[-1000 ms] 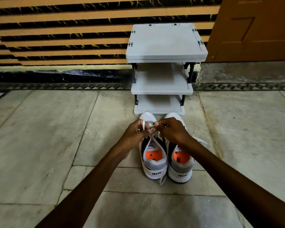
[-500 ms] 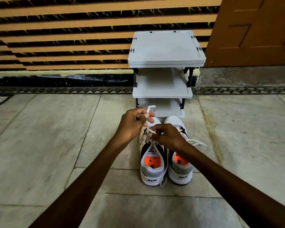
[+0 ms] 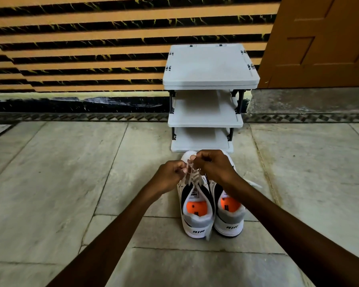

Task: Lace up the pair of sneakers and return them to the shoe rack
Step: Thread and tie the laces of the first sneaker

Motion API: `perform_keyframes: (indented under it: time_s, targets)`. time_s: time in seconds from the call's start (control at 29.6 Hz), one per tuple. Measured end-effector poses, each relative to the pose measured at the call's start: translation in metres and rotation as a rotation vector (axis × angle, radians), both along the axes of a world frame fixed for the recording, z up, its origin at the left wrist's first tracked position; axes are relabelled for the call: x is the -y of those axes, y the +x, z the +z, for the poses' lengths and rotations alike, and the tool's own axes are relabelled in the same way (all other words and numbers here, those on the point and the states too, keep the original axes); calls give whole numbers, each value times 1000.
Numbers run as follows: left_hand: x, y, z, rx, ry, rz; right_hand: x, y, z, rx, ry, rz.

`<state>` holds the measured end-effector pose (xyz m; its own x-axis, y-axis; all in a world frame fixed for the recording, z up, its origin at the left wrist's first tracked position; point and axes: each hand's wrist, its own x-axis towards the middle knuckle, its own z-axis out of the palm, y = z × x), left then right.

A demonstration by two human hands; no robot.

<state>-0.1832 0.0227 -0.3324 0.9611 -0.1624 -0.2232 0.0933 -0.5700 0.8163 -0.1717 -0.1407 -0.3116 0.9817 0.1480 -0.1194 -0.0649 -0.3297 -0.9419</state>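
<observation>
Two white, grey and black sneakers with orange insoles stand side by side on the floor, heels toward me: the left sneaker (image 3: 196, 214) and the right sneaker (image 3: 229, 216). Over the left sneaker's toe end, my left hand (image 3: 170, 176) and my right hand (image 3: 214, 166) each pinch the white lace (image 3: 190, 172), fingers nearly touching. A loose lace end (image 3: 254, 184) of the right sneaker trails on the floor. The grey three-shelf shoe rack (image 3: 210, 79) stands just beyond the toes, its shelves bare.
Stone floor tiles (image 3: 71, 183) spread to the left and right of the shoes. Behind the rack runs an orange and black striped wall (image 3: 91, 48). A brown wooden door (image 3: 323, 38) is at the upper right.
My left hand has come down from pulling the lace up and now meets the right hand over the left sneaker. The view has shifted a little.
</observation>
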Motion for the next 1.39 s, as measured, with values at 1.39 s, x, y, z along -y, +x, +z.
perform_keyframes:
  time_s: [1.39]
  targets:
    - [18, 5, 20, 143, 379, 83, 22, -5, 16, -86, -80, -122]
